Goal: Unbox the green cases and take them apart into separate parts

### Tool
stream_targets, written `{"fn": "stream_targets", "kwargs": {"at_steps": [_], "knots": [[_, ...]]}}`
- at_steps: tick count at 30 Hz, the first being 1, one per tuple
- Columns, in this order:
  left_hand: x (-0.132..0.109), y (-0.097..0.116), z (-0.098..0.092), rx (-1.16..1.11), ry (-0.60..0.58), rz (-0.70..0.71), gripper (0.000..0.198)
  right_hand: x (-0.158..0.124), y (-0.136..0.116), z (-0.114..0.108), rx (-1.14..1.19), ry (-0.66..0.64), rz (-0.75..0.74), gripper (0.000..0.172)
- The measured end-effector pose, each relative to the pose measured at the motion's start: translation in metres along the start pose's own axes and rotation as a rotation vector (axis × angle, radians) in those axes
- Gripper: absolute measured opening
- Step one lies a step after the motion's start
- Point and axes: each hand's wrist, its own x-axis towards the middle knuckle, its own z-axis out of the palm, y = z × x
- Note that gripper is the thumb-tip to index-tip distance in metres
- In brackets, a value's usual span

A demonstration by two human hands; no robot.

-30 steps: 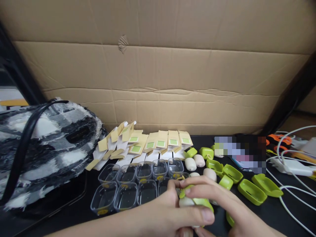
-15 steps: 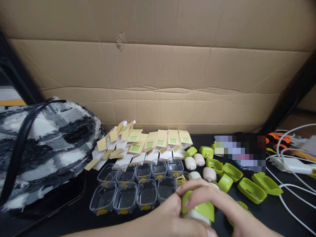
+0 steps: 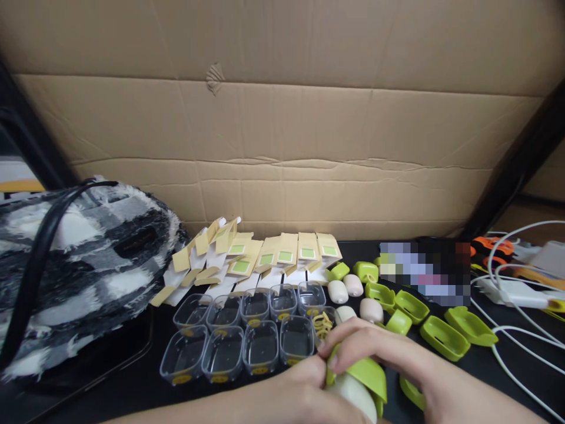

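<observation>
In the lower middle of the head view, both my hands work on one item: a white rounded case (image 3: 353, 396), like an earbud case, partly inside a green soft cover (image 3: 368, 377). My left hand (image 3: 309, 386) is closed around its left side, with the fingertips partly hidden below. From above, my right hand (image 3: 392, 359) bends its fingers over the cover's top and grips its far edge. Just beyond my fingers stand a clear cup with tan rubber-like loops (image 3: 323, 324) and a loose white case (image 3: 345, 314).
Clear plastic cups (image 3: 223, 353) stand in two rows to the left. Behind them lie folded tan cards (image 3: 285, 250). Green covers (image 3: 445, 337) and pale cases (image 3: 371, 310) are scattered on the right. White cables (image 3: 501, 341) run along the right; a checked fuzzy bag (image 3: 88, 265) sits left.
The green cover has tilted up a little at its near side, showing more of the white case. Both hands keep their hold. The view has shifted slightly.
</observation>
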Motion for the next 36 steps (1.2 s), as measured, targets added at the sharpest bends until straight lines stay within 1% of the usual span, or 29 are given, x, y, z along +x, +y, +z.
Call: {"fn": "stream_targets", "kwargs": {"at_steps": [2,4,5,7,8,10,12,15,17,19,22,24,25,26,27,30,33,36], "knots": [[-0.002,0.003,0.000,-0.009,-0.052,0.002,0.037,-0.003,0.002,-0.003,0.002,-0.033,0.016,0.049],[-0.002,0.008,0.004,-0.049,-0.108,0.016,0.043,-0.006,0.005,-0.007,-0.012,-0.014,0.027,0.049],[-0.002,0.012,0.006,-0.072,-0.115,0.017,0.048,-0.008,0.008,-0.010,-0.030,0.022,0.028,0.049],[-0.004,0.019,0.009,-0.087,-0.081,0.001,0.058,-0.009,0.014,-0.015,-0.052,0.164,0.014,0.046],[-0.006,0.023,0.010,-0.066,-0.054,-0.003,0.057,-0.008,0.017,-0.018,-0.041,0.239,0.000,0.043],[-0.009,0.029,0.010,0.035,-0.010,0.028,0.048,-0.005,0.023,-0.022,0.044,0.353,-0.012,0.037],[-0.011,0.032,0.007,0.169,0.014,0.114,0.039,-0.001,0.027,-0.022,0.158,0.391,-0.003,0.034],[-0.008,0.031,0.002,0.306,0.047,0.275,0.036,0.003,0.031,-0.018,0.262,0.388,0.038,0.033],[-0.005,0.028,-0.001,0.337,0.084,0.393,0.037,0.004,0.031,-0.016,0.263,0.387,0.059,0.031],[-0.003,0.028,-0.003,0.367,0.140,0.474,0.038,0.004,0.031,-0.017,0.205,0.409,0.068,0.030],[-0.001,0.037,-0.004,0.506,0.216,0.536,0.034,0.001,0.031,-0.024,0.075,0.530,0.045,0.029],[0.004,0.050,-0.004,0.757,0.290,0.608,0.030,-0.001,0.031,-0.032,0.045,0.644,0.034,0.028],[0.009,0.058,-0.003,0.911,0.334,0.650,0.030,-0.001,0.032,-0.037,0.042,0.694,0.038,0.028],[0.016,0.067,-0.003,1.144,0.388,0.695,0.031,-0.002,0.032,-0.041,0.046,0.734,0.046,0.029],[0.025,0.077,-0.002,1.238,0.422,0.712,0.033,-0.002,0.032,-0.045,0.053,0.768,0.056,0.030],[0.062,0.106,0.002,1.423,0.450,0.716,0.044,-0.002,0.033,-0.054,0.054,0.859,0.083,0.033],[0.102,0.127,0.006,1.631,0.480,0.654,0.027,0.000,0.035,-0.059,0.050,0.916,0.097,0.034],[0.132,0.138,0.008,1.777,0.523,0.569,0.029,0.002,0.037,-0.061,0.042,0.913,0.087,0.036]]}}
